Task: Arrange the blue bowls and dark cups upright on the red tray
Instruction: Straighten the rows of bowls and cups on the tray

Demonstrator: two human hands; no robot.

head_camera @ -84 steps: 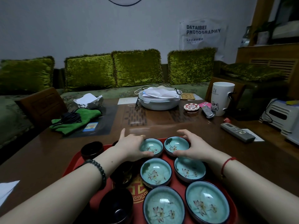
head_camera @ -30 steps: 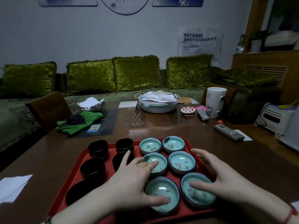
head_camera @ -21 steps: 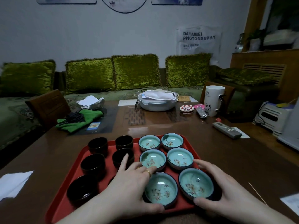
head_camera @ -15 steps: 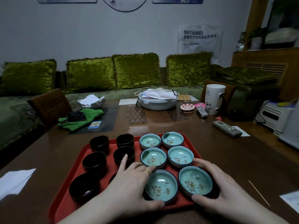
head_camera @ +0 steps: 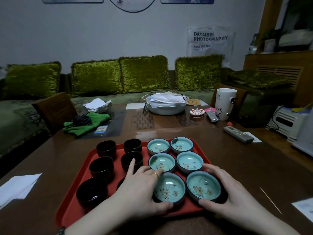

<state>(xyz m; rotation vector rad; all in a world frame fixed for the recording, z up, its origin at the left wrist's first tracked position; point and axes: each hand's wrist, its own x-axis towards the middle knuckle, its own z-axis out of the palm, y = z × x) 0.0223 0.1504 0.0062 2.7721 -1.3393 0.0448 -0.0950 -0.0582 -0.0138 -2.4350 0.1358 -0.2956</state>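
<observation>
Head view
Tray [head_camera: 72,206]: red, on the table [head_camera: 245,167], at 6 o'clock in frame.
Bowls: 6 blue, upright, 2 columns on the tray's right half; far pair [head_camera: 158,146] at 12 o'clock.
Cups: dark, upright, left half; 1 [head_camera: 106,147] at 10 o'clock.
Left hand [head_camera: 140,190]: fingers wrapped round near-left bowl [head_camera: 169,188].
Right hand [head_camera: 228,192]: cupping near-right bowl [head_camera: 203,187].
</observation>
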